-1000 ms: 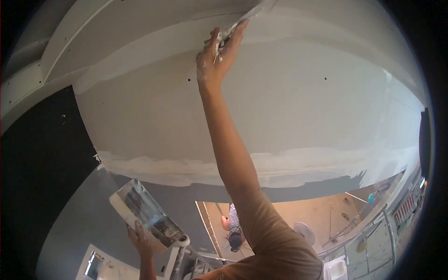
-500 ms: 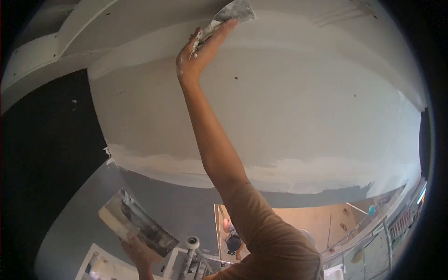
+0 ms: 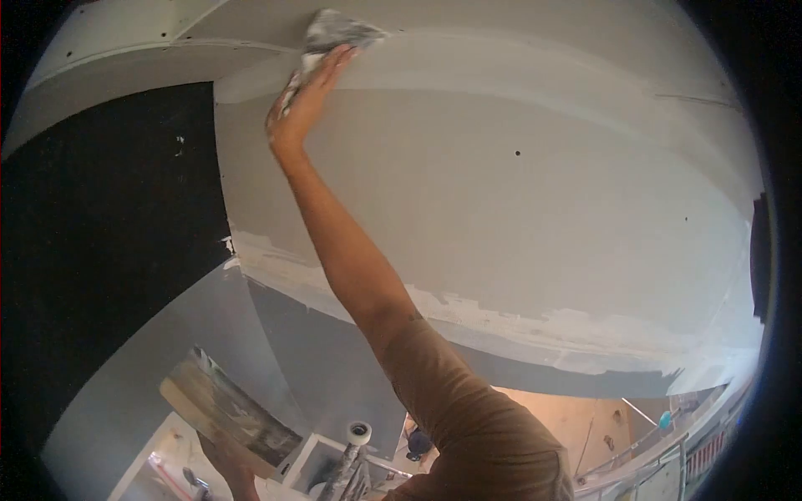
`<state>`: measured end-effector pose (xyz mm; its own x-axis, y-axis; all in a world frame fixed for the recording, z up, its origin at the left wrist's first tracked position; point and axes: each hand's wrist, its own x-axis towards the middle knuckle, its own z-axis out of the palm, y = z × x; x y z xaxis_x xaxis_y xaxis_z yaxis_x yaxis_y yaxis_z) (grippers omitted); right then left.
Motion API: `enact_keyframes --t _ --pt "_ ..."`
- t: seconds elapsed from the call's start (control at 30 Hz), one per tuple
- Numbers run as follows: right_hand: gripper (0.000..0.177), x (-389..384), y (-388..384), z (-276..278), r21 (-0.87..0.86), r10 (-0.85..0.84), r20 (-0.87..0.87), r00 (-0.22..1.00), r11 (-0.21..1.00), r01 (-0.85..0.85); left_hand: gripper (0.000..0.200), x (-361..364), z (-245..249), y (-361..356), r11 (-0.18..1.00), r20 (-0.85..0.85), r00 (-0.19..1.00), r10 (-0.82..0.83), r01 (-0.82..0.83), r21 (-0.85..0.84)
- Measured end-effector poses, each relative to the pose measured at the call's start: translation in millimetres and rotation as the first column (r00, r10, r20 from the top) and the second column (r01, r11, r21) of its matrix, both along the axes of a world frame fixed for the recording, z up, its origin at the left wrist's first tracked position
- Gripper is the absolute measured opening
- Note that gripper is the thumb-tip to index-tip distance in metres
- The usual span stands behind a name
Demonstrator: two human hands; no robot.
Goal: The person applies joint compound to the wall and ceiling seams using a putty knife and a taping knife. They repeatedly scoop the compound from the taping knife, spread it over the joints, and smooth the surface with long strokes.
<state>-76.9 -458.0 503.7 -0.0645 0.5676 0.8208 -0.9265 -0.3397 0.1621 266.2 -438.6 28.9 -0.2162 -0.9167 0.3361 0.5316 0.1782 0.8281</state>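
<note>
My right hand [image 3: 302, 108], on a raised arm, is closed round a putty knife [image 3: 341, 32] smeared with white compound. Its wide blade lies against the pale ceiling [image 3: 434, 184], close to the seam band near the top of the view. Low on the left, my left hand [image 3: 227, 466] grips a wide filling knife [image 3: 238, 405] from below. That knife has a long, compound-streaked blade with a tan back edge. Part of the left hand's fingers is hidden behind it. White smears are on the right hand.
A black panel [image 3: 109, 209] borders the ceiling on the left. Fresh white filler [image 3: 551, 330] runs along the ceiling's lower edge above a grey wall [image 3: 326, 359]. Below stands a metal post with a round white cap [image 3: 358, 432]. Another person [image 3: 418, 441] is partly visible far beneath. Railings [image 3: 668, 459] stand at lower right.
My right hand and the putty knife have moved left along the ceiling, toward the black panel's side. The view has turned a little left. My left hand still holds the filling knife low.
</note>
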Motion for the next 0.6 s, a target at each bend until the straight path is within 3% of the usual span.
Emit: enact_keyframes --t 0.03,0.07,0.1,0.13,0.17,0.2,0.23,0.27,0.3,0.33,0.37,0.4,0.43,0.47,0.53,0.6 --pt "0.079 -5 -7 -12 -0.001 -0.041 -0.076 0.996 0.999 0.041 0.067 1 -5 -9 1.000 0.008 1.000 -0.011 0.011 -0.004" --pt "0.079 -14 -12 -25 -0.006 -0.089 -0.152 0.984 0.996 0.089 0.061 0 -13 -23 0.995 0.143 0.990 0.010 0.004 -0.101" --pt "0.076 -11 -5 -49 0.151 -0.026 -0.124 0.992 0.988 0.044 0.056 -3 -16 -29 0.979 0.272 0.962 0.039 0.017 -0.203" --pt "0.074 -3 4 -80 0.299 0.029 -0.084 0.996 0.954 -0.003 0.056 -8 2 -24 0.976 0.280 0.960 0.014 0.048 -0.214" --pt "0.073 -1 0 -111 0.300 0.142 -0.075 0.987 0.947 -0.113 0.053 -14 36 -10 0.929 0.022 0.933 -0.359 0.359 -0.086" --pt "0.069 9 24 -148 0.462 0.149 -0.116 0.982 0.883 -0.080 0.051 -21 67 8 0.755 -0.264 0.722 -0.640 0.654 -0.041" --pt "0.071 35 56 -180 0.547 0.143 -0.116 0.983 0.835 -0.057 0.052 -32 85 46 0.883 -0.153 0.871 -0.467 0.452 -0.122" --pt "0.074 49 83 -210 0.701 0.354 -0.102 0.930 0.689 -0.185 0.052 -43 65 26 0.869 -0.138 0.860 -0.492 0.476 -0.133" --pt "0.080 56 103 -245 0.847 0.504 0.009 0.864 0.455 -0.274 0.054 -60 27 -14 0.878 -0.136 0.868 -0.477 0.478 -0.031" --pt "0.077 77 136 -266 0.899 0.444 0.051 0.894 0.369 -0.234 0.057 -72 3 -36 0.878 -0.130 0.877 -0.462 0.473 0.071" --pt "0.074 83 160 -290 0.952 0.399 0.006 0.917 0.278 -0.127 0.057 -79 2 -35 0.866 -0.119 0.865 -0.487 0.496 0.063" --pt "0.071 86 181 -308 0.985 0.358 -0.039 0.933 0.173 -0.025 0.057 -85 2 -34 0.841 0.405 0.914 -0.026 0.238 -0.485" --pt "0.065 87 207 -318 0.992 0.310 -0.034 0.950 0.123 -0.004 0.057 -94 2 -31 0.377 0.430 0.660 0.616 0.232 -0.897" --pt "0.059 90 228 -326 0.998 0.268 -0.022 0.963 0.067 0.005 0.056 -98 -10 -30 0.446 0.462 0.720 0.518 0.233 -0.864" --pt "0.059 63 245 -371 0.991 0.163 -0.117 0.980 0.083 0.105 0.053 -114 -25 -25 0.735 0.543 0.833 0.103 0.304 -0.606" --pt "0.056 48 280 -380 0.979 -0.020 -0.200 0.979 -0.034 0.200 0.050 -119 -40 -26 0.860 0.491 0.861 -0.134 0.347 -0.374"
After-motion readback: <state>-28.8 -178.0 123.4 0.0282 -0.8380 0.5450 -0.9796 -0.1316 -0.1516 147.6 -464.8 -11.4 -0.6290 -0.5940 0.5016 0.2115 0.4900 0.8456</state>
